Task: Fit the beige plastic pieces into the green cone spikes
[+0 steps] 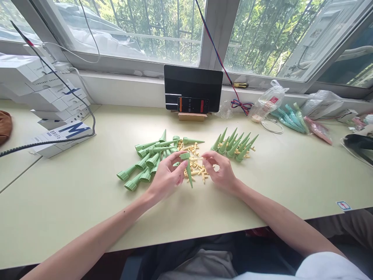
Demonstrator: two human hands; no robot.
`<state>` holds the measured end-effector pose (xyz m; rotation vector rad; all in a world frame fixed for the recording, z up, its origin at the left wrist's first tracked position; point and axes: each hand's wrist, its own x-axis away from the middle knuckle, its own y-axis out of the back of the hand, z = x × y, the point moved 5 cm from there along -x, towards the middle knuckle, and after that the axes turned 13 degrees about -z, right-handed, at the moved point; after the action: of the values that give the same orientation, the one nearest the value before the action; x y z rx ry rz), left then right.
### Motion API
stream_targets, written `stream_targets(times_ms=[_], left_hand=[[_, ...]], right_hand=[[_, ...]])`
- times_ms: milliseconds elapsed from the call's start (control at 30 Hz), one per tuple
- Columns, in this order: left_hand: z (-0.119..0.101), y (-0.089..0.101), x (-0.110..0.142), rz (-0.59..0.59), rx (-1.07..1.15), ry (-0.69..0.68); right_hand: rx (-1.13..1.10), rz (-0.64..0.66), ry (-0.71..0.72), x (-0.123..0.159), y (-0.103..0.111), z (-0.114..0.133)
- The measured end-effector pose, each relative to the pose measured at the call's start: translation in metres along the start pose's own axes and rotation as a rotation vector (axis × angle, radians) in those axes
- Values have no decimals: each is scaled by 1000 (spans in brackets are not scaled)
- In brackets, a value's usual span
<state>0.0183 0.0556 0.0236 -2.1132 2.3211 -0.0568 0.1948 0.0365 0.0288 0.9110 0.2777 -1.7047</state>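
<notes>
My left hand (172, 170) grips a green plastic plant watering spike (189, 171) by its wide cap, the pointed end hanging downward. Between the fingertips of my right hand (220, 170) is a small cream-coloured plastic valve (197, 159), its tip at the side of the spike just below the cap. Whether the valve sits in the spike I cannot tell. Loose cream valves (194, 172) lie on the table under both hands. To the left is a heap of green spikes (134, 181). Beyond my right hand several spikes (231, 144) stand upright in rows with cream valves on their sides.
A phone showing a timer (190, 105) leans on a dark tablet (193, 83) at the window. Stacked white boxes (62, 103) and a black coiled cable (93, 124) are at the left. Plastic bags (269, 102) and coloured packets (291, 118) lie at the back right.
</notes>
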Motion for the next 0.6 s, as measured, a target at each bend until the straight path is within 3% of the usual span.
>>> stream_targets(times_ms=[600], left_hand=[[-3, -4, 3, 89, 5, 3]], right_hand=[[-22, 42, 73, 0, -2, 4]])
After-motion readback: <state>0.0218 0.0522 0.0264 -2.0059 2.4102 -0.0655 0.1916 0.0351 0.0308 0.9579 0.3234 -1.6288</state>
